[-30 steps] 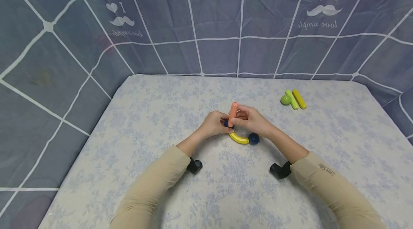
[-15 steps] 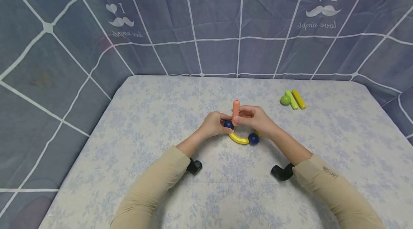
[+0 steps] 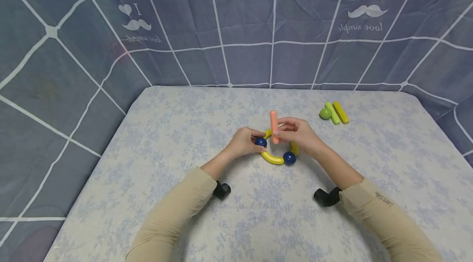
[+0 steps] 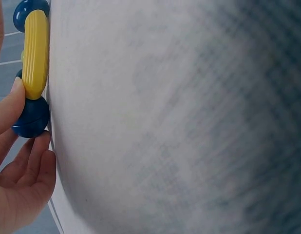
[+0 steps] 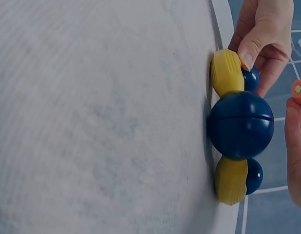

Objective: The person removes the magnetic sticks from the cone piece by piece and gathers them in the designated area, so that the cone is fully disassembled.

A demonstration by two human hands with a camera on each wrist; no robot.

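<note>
A ring of yellow curved rods (image 3: 273,159) joined by blue balls (image 3: 289,158) lies flat on the table. My left hand (image 3: 240,143) pinches the ring's left blue ball (image 3: 260,142) between thumb and fingers; the left wrist view shows that ball (image 4: 32,118) under the thumb, joined to a ribbed yellow rod (image 4: 36,56). Above the ring, my right hand (image 3: 303,135) holds a straight orange rod (image 3: 274,121) nearly upright, apart from the left ball. A pale round tip shows on the orange rod (image 5: 298,89) in the right wrist view. My right hand partly hides the ring's far right side.
On the far right of the table are a green ball (image 3: 325,113), a light green rod (image 3: 333,114) and a yellow straight rod (image 3: 341,112). A patterned cloth (image 3: 236,221) covers the table. A grey-blue curtain (image 3: 244,28) hangs behind and at the left.
My right hand has drawn back to the right with the orange rod, lifting it off the left blue ball area. More of the ring now shows. My left hand keeps its grip.
</note>
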